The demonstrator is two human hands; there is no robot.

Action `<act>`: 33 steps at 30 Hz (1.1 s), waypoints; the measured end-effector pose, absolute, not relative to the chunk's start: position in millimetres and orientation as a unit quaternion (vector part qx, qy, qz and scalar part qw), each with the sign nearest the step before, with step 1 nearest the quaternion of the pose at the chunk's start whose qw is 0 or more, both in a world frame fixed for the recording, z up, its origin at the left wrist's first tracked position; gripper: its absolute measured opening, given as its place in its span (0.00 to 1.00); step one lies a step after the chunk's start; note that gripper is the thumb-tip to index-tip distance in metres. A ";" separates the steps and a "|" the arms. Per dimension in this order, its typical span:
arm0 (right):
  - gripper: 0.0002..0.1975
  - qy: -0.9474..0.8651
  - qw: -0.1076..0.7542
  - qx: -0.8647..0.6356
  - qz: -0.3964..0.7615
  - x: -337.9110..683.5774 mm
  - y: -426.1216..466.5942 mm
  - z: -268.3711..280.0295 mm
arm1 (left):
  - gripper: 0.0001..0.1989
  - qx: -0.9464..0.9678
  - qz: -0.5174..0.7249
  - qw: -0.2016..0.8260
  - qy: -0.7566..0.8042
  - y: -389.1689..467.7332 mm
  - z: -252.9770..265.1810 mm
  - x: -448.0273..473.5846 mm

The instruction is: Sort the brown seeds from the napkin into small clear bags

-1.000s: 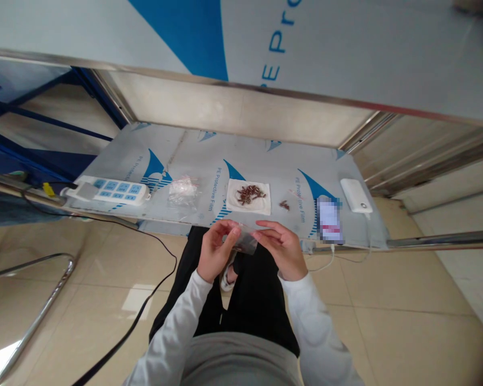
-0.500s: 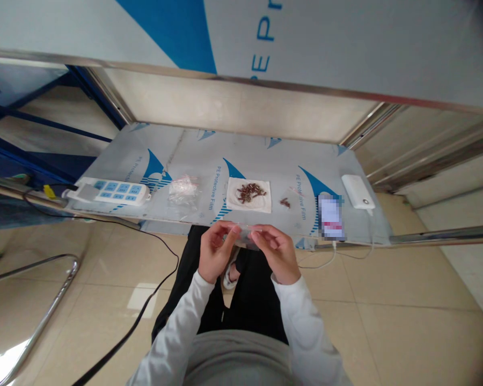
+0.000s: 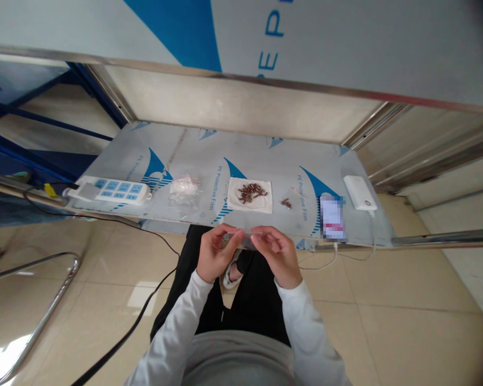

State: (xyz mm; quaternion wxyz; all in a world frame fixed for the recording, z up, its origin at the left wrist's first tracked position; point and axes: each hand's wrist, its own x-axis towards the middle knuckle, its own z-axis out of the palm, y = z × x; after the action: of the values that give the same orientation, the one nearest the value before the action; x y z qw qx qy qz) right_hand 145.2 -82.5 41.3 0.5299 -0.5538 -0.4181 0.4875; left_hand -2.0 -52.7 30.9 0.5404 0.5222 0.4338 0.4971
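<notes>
Between my hands, just in front of the shelf edge, is a small clear plastic bag (image 3: 247, 242). My left hand (image 3: 217, 252) pinches its left side between thumb and fingers. On its other side my right hand (image 3: 277, 254) pinches it the same way. Past my hands, a white paper towel (image 3: 234, 206) carries a pile of small brown metal pieces (image 3: 250, 192), perhaps screws; they are too small to name surely. A few more brown pieces (image 3: 286, 203) lie to the right, on or beside another clear bag (image 3: 298, 193).
A heap of clear bags (image 3: 184, 190) lies left of the towel, then a white power strip (image 3: 123, 191). To the right are a phone (image 3: 332, 219) and a white power bank (image 3: 359, 193) with cables. An upper shelf (image 3: 346, 48) overhangs the back; a black cable (image 3: 145, 305) crosses at left.
Both hands keep hold of the clear bag and have hardly moved. The left thumb has shifted slightly right and down along the bag's edge. The view has drifted a little.
</notes>
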 end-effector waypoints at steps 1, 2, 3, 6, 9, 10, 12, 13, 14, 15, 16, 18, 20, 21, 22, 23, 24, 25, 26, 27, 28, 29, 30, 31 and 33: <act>0.11 -0.408 0.537 -0.553 0.488 144.3 -82.6 40.3 | 0.06 0.521 0.500 0.539 0.434 -53.2 31.0 -1.7; 0.10 -0.399 0.544 -0.554 0.487 143.5 -82.9 39.1 | 0.05 0.520 0.500 0.541 0.432 -53.6 31.4 -1.5; 0.10 -0.394 0.549 -0.555 0.484 142.8 -83.3 38.1 | 0.06 0.517 0.498 0.546 0.431 -53.9 31.8 -1.4; 0.08 -0.408 0.549 -0.557 0.471 142.2 -84.2 37.7 | 0.07 0.514 0.488 0.568 0.419 -53.6 32.9 -1.9; 0.07 -0.436 0.532 -0.556 0.467 142.1 -84.2 42.1 | 0.07 0.522 0.476 0.569 0.421 -51.8 34.1 -2.8; 0.08 -0.435 0.530 -0.552 0.474 141.8 -84.1 43.9 | 0.07 0.525 0.474 0.563 0.427 -51.3 34.7 -3.0; 0.09 -0.414 0.538 -0.545 0.493 140.8 -84.2 46.5 | 0.07 0.528 0.474 0.548 0.443 -50.8 36.1 -2.9; 0.09 -0.403 0.542 -0.543 0.498 140.1 -84.6 47.0 | 0.07 0.531 0.473 0.541 0.448 -50.9 36.9 -2.7; 0.09 -0.396 0.546 -0.545 0.498 139.4 -85.2 46.9 | 0.07 0.536 0.470 0.536 0.452 -51.3 37.9 -2.3; 0.09 -0.393 0.550 -0.548 0.492 138.8 -86.0 46.3 | 0.07 0.542 0.467 0.530 0.455 -51.9 38.7 -1.8; 0.08 -0.394 0.554 -0.552 0.482 138.2 -86.9 45.4 | 0.07 0.546 0.463 0.527 0.457 -52.6 39.5 -1.4; 0.07 -0.397 0.567 -0.556 0.460 137.5 -88.4 43.4 | 0.07 0.546 0.459 0.528 0.461 -53.4 40.4 -0.8; 0.07 -0.393 0.579 -0.558 0.446 137.7 -88.7 42.6 | 0.07 0.534 0.462 0.542 0.456 -53.0 39.8 -1.6; 0.07 -0.389 0.583 -0.558 0.445 138.0 -88.4 42.9 | 0.07 0.525 0.466 0.550 0.452 -52.4 39.1 -2.6; 0.07 -0.385 0.584 -0.557 0.448 138.5 -87.7 43.7 | 0.07 0.518 0.472 0.556 0.447 -51.6 38.2 -3.8; 0.07 -0.382 0.582 -0.554 0.456 138.9 -86.8 44.8 | 0.07 0.511 0.478 0.560 0.443 -50.8 37.3 -5.1; 0.07 -0.383 0.578 -0.550 0.467 139.3 -85.8 46.2 | 0.07 0.507 0.485 0.560 0.441 -50.1 36.6 -6.2; 0.08 -0.388 0.570 -0.543 0.479 139.3 -84.8 47.7 | 0.06 0.506 0.490 0.556 0.441 -49.7 36.2 -7.0; 0.08 -0.397 0.563 -0.536 0.488 139.0 -83.7 49.0 | 0.06 0.510 0.493 0.550 0.440 -49.6 36.4 -7.2; 0.09 -0.407 0.557 -0.530 0.494 138.4 -82.7 50.1 | 0.05 0.515 0.495 0.545 0.440 -49.7 37.0 -6.9; 0.08 -0.414 0.555 -0.527 0.493 137.6 -81.8 50.8 | 0.05 0.521 0.494 0.541 0.438 -49.9 38.0 -6.2; 0.07 -0.417 0.559 -0.526 0.486 136.6 -81.0 51.1 | 0.05 0.526 0.491 0.539 0.436 -50.2 39.2 -5.2; 0.07 -0.415 0.566 -0.528 0.478 135.6 -80.3 51.0 | 0.05 0.531 0.488 0.540 0.434 -50.4 40.4 -4.4; 0.07 -0.409 0.573 -0.531 0.472 134.9 -79.6 50.6 | 0.05 0.533 0.483 0.544 0.432 -50.4 41.5 -3.9; 0.09 -0.398 0.579 -0.534 0.470 134.6 -78.4 49.6 | 0.05 0.531 0.474 0.559 0.424 -49.7 42.5 -4.1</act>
State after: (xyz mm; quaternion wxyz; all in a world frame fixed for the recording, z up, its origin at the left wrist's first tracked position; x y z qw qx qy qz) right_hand 134.6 -78.4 49.6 0.5791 -0.5343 -0.3978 0.4700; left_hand -4.1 -49.7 42.5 0.5594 0.5312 0.4244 0.4740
